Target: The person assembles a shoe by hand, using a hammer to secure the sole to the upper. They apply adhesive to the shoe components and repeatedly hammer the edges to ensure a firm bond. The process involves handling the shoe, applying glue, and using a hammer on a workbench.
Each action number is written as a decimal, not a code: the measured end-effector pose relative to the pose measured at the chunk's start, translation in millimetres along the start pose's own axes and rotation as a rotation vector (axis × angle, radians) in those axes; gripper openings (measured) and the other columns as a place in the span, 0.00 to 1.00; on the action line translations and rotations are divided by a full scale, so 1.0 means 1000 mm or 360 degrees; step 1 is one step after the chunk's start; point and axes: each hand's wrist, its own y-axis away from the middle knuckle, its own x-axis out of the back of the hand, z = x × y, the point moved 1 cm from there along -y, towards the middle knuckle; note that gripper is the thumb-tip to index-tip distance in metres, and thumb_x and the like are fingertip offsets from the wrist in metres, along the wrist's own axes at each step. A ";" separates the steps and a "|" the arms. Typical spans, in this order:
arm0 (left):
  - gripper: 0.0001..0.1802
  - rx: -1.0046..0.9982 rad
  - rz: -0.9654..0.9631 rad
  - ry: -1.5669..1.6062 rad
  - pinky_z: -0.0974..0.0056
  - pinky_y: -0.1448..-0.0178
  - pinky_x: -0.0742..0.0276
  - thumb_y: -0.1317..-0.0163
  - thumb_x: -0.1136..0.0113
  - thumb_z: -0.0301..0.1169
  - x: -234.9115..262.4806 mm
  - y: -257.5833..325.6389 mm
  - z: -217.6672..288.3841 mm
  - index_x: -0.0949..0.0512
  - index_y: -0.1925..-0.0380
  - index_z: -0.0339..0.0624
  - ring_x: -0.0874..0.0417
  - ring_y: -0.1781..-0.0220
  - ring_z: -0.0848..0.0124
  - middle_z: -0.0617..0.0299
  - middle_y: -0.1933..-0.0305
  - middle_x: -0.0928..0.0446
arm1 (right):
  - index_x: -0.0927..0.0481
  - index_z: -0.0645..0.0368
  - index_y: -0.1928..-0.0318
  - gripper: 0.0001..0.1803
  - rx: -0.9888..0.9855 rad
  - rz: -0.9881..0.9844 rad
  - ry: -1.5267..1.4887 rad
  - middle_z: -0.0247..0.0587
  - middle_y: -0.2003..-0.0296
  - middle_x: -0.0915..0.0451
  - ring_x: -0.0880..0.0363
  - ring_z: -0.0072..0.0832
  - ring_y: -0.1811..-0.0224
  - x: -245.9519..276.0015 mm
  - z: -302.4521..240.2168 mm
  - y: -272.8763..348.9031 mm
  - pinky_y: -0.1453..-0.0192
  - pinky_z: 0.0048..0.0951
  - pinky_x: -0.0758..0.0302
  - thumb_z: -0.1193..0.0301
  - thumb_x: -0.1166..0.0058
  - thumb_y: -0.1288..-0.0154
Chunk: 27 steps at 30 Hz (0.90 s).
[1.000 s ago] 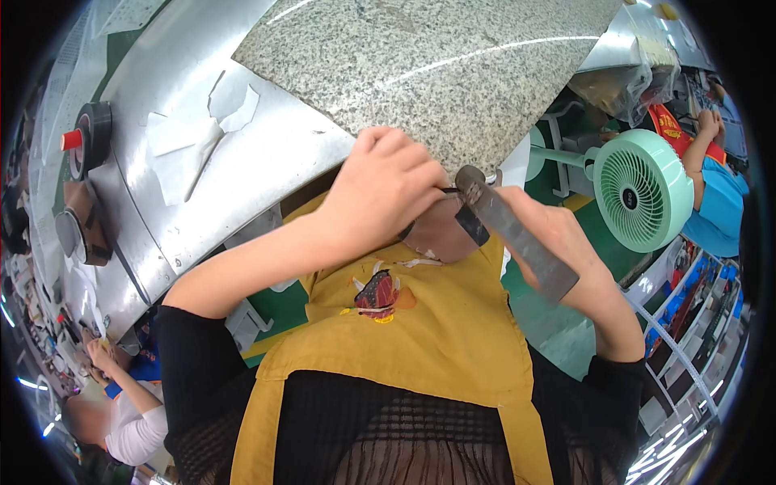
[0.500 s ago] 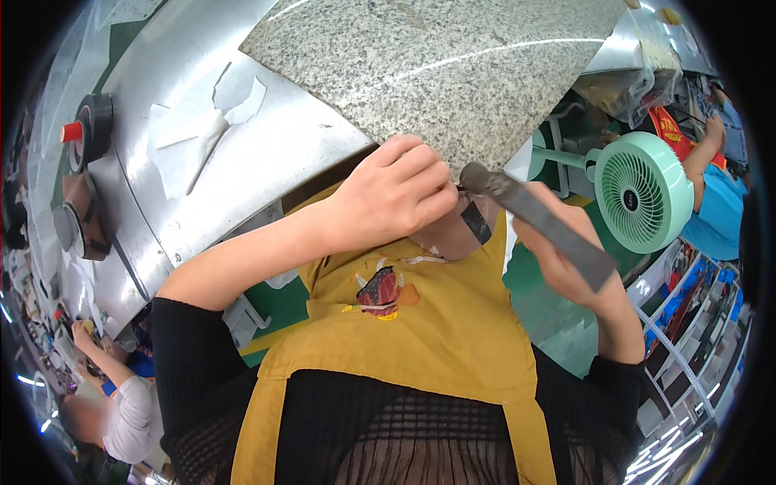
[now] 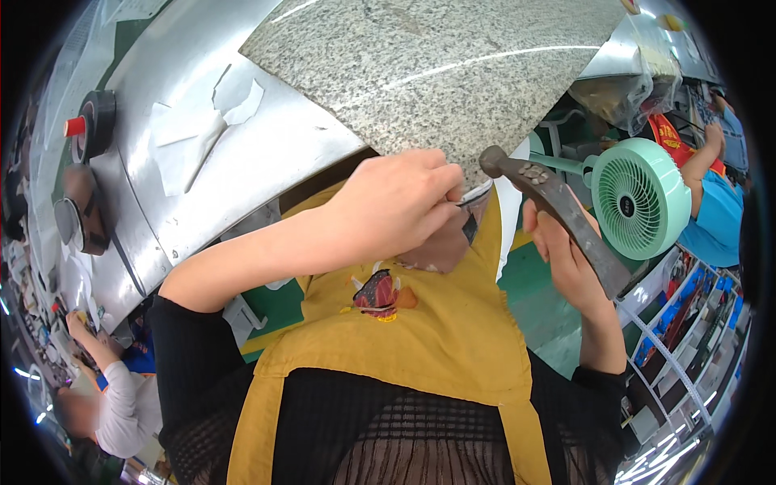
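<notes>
My left hand [image 3: 404,202] is closed, its fingers pinching a brown leather-like piece [image 3: 436,249] at the near corner of a speckled granite slab [image 3: 436,73]. The piece hangs down in front of my yellow apron [image 3: 396,347]; a thin pale edge shows beside my fingertips, and the rest of it is hidden by my hand. Just to the right, my right hand [image 3: 566,259] grips a dark hammer [image 3: 570,217] with a rounded face and a long flat tail. The hammer's face is raised beside the slab's corner, apart from the piece.
On the left stretches a metal table [image 3: 259,153] with torn white paper [image 3: 187,145] and a black tape roll [image 3: 99,123]. A mint-green fan [image 3: 643,198] stands at right. Co-workers sit at the lower left [image 3: 125,412] and far right [image 3: 702,202].
The hammer has turned and shifted slightly right, away from my left hand. My left hand has moved a little right and down with the leather-like piece, whose black patch is now largely hidden.
</notes>
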 end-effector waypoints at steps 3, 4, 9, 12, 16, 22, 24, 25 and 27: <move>0.07 -0.0062 0.0180 -0.0069 0.60 0.66 0.26 0.42 0.40 0.32 -0.011 -0.012 0.007 0.26 0.69 0.42 0.23 0.68 0.61 0.60 0.67 0.28 | 0.28 0.66 0.51 0.11 0.0069 -0.0015 0.0156 0.39 0.69 0.27 0.31 0.26 0.72 0.007 0.004 0.004 0.68 0.25 0.32 0.77 0.56 0.33; 0.06 -0.0062 0.0195 -0.0118 0.61 0.66 0.26 0.42 0.41 0.31 -0.013 -0.013 0.005 0.26 0.68 0.42 0.23 0.69 0.61 0.60 0.68 0.28 | 0.29 0.66 0.54 0.09 0.0225 0.0021 0.0158 0.36 0.72 0.29 0.36 0.22 0.75 0.001 0.008 0.003 0.70 0.23 0.35 0.76 0.58 0.31; 0.05 -0.0122 0.0213 -0.0051 0.62 0.67 0.25 0.42 0.42 0.27 -0.014 -0.011 -0.013 0.23 0.65 0.43 0.22 0.68 0.61 0.60 0.68 0.27 | 0.30 0.67 0.55 0.08 0.0225 0.0047 0.0319 0.36 0.75 0.33 0.37 0.22 0.74 -0.009 0.008 0.005 0.68 0.25 0.34 0.76 0.57 0.32; 0.08 -0.0153 0.0239 -0.0148 0.63 0.67 0.25 0.46 0.41 0.24 -0.014 -0.010 -0.010 0.22 0.65 0.42 0.22 0.68 0.63 0.61 0.68 0.27 | 0.30 0.65 0.52 0.11 0.0226 -0.0001 0.0306 0.41 0.70 0.29 0.31 0.32 0.71 -0.004 0.009 0.002 0.66 0.28 0.31 0.77 0.54 0.35; 0.11 -0.0532 0.0445 -0.0525 0.65 0.68 0.25 0.52 0.41 0.23 -0.024 -0.004 -0.014 0.23 0.65 0.40 0.24 0.69 0.67 0.62 0.69 0.29 | 0.30 0.62 0.48 0.18 0.0310 0.0041 0.0311 0.49 0.59 0.22 0.21 0.48 0.61 0.000 0.006 0.001 0.62 0.36 0.24 0.78 0.48 0.39; 0.14 -0.0706 0.0494 -0.0794 0.69 0.68 0.28 0.56 0.42 0.24 -0.027 -0.003 -0.013 0.24 0.65 0.38 0.26 0.69 0.69 0.63 0.67 0.30 | 0.32 0.62 0.46 0.24 0.0288 -0.0215 0.0589 0.49 0.58 0.22 0.20 0.46 0.60 0.000 0.001 -0.004 0.62 0.36 0.24 0.77 0.45 0.45; 0.15 -0.0742 0.0486 -0.0819 0.69 0.66 0.28 0.57 0.42 0.25 -0.028 -0.002 -0.014 0.24 0.64 0.38 0.26 0.69 0.69 0.62 0.67 0.30 | 0.33 0.62 0.46 0.25 0.0339 -0.0160 0.0565 0.49 0.59 0.23 0.21 0.46 0.61 0.000 -0.003 -0.004 0.63 0.36 0.24 0.76 0.45 0.46; 0.14 -0.0748 0.0498 -0.0835 0.67 0.64 0.29 0.56 0.41 0.25 -0.028 -0.003 -0.014 0.23 0.65 0.38 0.26 0.68 0.68 0.63 0.67 0.29 | 0.33 0.62 0.46 0.25 0.0384 -0.0130 0.0585 0.49 0.60 0.23 0.21 0.46 0.61 -0.001 -0.004 -0.003 0.63 0.37 0.25 0.75 0.46 0.46; 0.13 -0.0778 0.0512 -0.0864 0.65 0.58 0.29 0.54 0.41 0.25 -0.026 -0.004 -0.013 0.23 0.65 0.40 0.26 0.66 0.67 0.63 0.67 0.29 | 0.34 0.61 0.46 0.25 0.0395 -0.0118 0.0645 0.48 0.60 0.23 0.21 0.46 0.61 -0.006 -0.001 -0.004 0.63 0.37 0.25 0.75 0.45 0.46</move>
